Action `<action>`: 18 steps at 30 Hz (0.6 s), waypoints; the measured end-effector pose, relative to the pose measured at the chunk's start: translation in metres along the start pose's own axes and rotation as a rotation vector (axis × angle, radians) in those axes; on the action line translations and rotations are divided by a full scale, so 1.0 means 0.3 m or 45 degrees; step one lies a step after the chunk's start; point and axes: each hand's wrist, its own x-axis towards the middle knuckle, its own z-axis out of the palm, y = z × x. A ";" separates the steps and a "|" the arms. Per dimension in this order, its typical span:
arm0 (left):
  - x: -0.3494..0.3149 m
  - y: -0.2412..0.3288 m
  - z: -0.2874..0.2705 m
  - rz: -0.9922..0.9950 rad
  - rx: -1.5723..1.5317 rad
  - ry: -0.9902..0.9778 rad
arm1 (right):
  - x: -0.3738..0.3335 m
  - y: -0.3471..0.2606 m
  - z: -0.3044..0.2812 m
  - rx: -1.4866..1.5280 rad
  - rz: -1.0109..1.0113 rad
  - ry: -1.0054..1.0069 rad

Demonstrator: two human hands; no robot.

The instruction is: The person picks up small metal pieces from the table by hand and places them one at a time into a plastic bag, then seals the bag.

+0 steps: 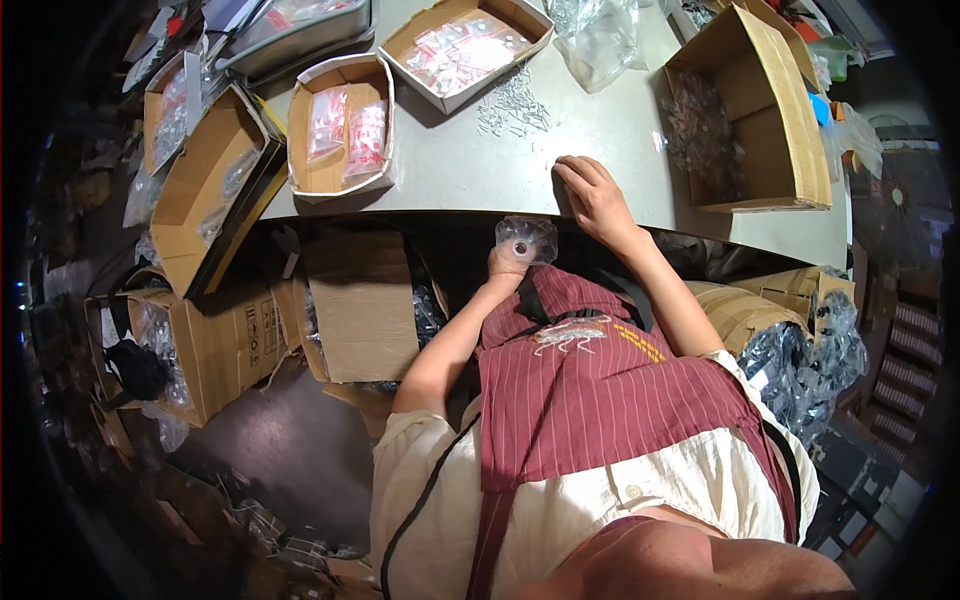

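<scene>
My left hand (507,268) is just below the front edge of the table, closed around a small clear plastic bag (541,236). A pale round piece with a dark centre (520,248) shows in the bag. My right hand (598,203) rests at the table's front edge, its fingers bent and close together with the tips on the tabletop. Whether anything small is between those fingertips cannot be made out. Beyond it, a loose pile of small silvery pieces (513,104) lies on the grey table (470,170).
A cardboard tray (345,187) holds red-and-white packets; another tray (447,100) holds small bags. At right stands a tall cardboard box (770,110) with small bagged pieces. Clear plastic bags (600,50) lie at the back. Open cartons (230,345) stand below the table at left.
</scene>
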 end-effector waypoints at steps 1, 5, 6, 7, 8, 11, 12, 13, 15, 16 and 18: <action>0.000 -0.005 0.004 -0.019 0.019 -0.003 | 0.000 0.000 -0.001 0.020 0.010 0.012; 0.004 -0.018 0.010 -0.044 0.060 -0.008 | 0.026 -0.024 -0.013 -0.046 0.013 -0.050; 0.009 -0.013 0.003 -0.039 0.057 -0.037 | 0.025 -0.021 -0.015 -0.049 0.017 -0.046; 0.012 -0.007 -0.003 -0.033 0.054 -0.065 | 0.025 -0.020 -0.016 -0.064 0.010 -0.058; 0.007 0.001 -0.005 -0.029 0.054 -0.067 | 0.024 -0.019 -0.017 -0.079 0.002 -0.070; -0.002 0.025 -0.019 0.002 -0.033 0.020 | 0.007 0.001 -0.016 0.014 0.035 -0.059; 0.000 0.026 -0.019 -0.024 0.005 -0.015 | -0.001 0.014 -0.015 0.014 0.032 -0.061; 0.004 0.027 -0.019 -0.050 0.044 -0.051 | -0.008 0.028 -0.014 0.102 0.081 -0.006; 0.011 0.029 -0.017 -0.089 0.018 -0.062 | -0.019 0.034 -0.019 0.262 0.293 0.100; 0.013 0.030 -0.016 -0.126 -0.007 -0.075 | -0.022 0.054 -0.015 0.203 0.316 0.140; 0.016 0.033 -0.016 -0.136 -0.009 -0.073 | -0.022 0.084 -0.013 0.157 0.374 0.191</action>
